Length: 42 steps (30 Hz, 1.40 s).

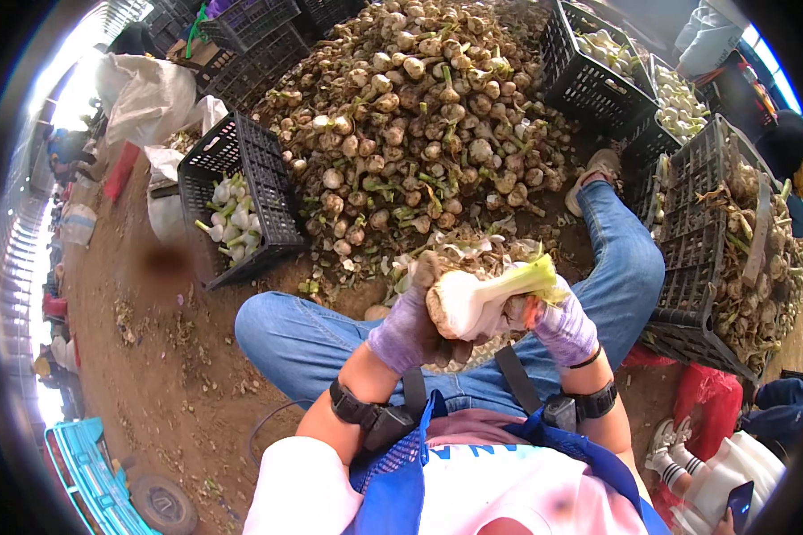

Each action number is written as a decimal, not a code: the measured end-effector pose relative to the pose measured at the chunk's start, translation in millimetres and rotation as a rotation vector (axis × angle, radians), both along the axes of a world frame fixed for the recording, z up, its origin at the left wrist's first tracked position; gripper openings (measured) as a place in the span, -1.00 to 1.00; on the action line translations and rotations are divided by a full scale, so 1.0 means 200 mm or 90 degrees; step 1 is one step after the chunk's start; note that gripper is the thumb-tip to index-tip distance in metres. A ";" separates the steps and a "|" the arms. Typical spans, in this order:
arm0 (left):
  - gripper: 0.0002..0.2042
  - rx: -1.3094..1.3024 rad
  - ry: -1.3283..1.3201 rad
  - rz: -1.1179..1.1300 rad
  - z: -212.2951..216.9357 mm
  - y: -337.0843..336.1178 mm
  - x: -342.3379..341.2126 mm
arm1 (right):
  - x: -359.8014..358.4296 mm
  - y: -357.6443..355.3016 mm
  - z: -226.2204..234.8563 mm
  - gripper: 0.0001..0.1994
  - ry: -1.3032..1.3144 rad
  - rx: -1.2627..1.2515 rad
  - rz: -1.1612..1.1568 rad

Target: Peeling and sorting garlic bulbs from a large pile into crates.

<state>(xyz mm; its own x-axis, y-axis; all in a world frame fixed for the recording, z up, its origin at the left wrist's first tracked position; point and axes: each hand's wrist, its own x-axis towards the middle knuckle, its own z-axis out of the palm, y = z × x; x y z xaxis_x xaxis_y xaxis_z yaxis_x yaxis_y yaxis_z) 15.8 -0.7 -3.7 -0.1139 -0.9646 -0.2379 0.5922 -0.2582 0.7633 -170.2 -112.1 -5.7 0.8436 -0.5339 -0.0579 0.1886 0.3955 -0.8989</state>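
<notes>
A large white garlic bulb (464,305) with a thick pale-green stem is held above my lap, its root end toward the left. Around the root end and underside wrap the fingers of my left hand (408,328), in a dirty purple glove. My right hand (555,325), gloved in purple too, is closed at the stem end. A small orange-red bit shows by its fingers; I cannot make out what it is. Loose garlic skins and trimmings lie just beyond my hands, between my legs.
A big heap of untrimmed garlic (419,125) rises in front of me. At left, a black crate (272,192) holds trimmed bulbs. More black crates (696,223) of garlic stand at right. A blue plastic stool-like frame (85,473) and a person with a phone (738,506) are nearby.
</notes>
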 end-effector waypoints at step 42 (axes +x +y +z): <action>-0.47 -0.173 -0.383 0.160 0.12 -0.03 -0.04 | 0.13 0.05 0.10 -0.77 0.156 -0.563 -0.279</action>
